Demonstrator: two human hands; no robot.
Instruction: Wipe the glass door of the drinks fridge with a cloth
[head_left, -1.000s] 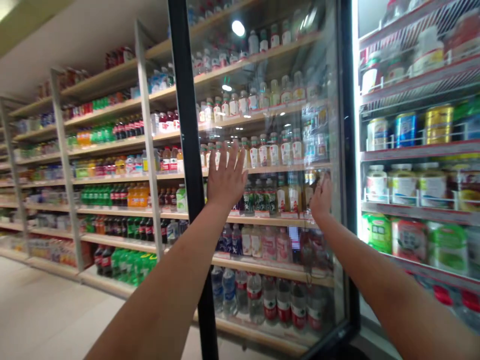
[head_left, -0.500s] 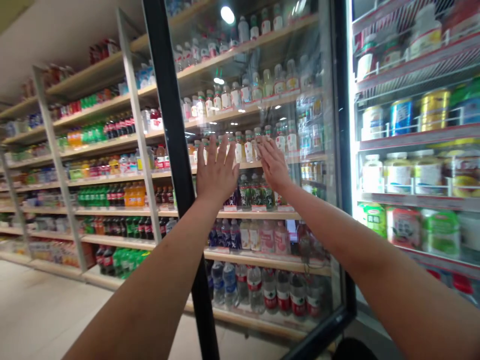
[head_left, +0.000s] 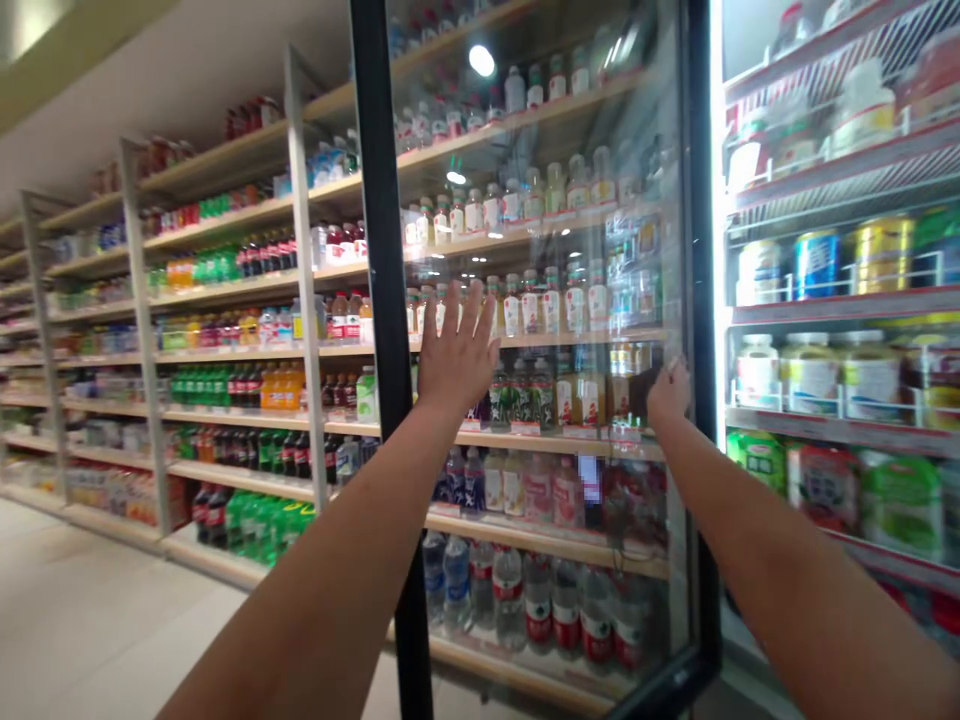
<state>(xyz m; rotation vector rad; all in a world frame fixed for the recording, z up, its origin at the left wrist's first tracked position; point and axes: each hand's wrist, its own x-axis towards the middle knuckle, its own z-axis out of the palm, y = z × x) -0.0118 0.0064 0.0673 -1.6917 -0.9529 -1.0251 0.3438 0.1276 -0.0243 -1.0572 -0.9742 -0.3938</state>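
Observation:
My left hand (head_left: 456, 350) lies with fingers spread and palm toward the glass pane of a black-framed cooler door (head_left: 386, 250), on the left part of the pane. The door stands swung open. Close to the pane's right edge, my right hand (head_left: 669, 390) has its fingers curled in; whether anything small is inside them cannot be made out. A dark patch shows in the glass just left of it. Through the pane, shelves of bottled drinks (head_left: 529, 300) are visible, with faint light reflections over them.
To the right is a lit cooler with wire-fronted shelves of jars (head_left: 806, 375), cans (head_left: 816, 265) and pouches (head_left: 900, 500). Long wooden shelves (head_left: 232, 415) packed with bottles run along the left. Pale floor tiles (head_left: 97, 610) lie at lower left.
My right hand has moved right and down across the glass, from near my left hand to the pane's right edge, and its fingers have curled. My left hand stays spread; the view has shifted slightly.

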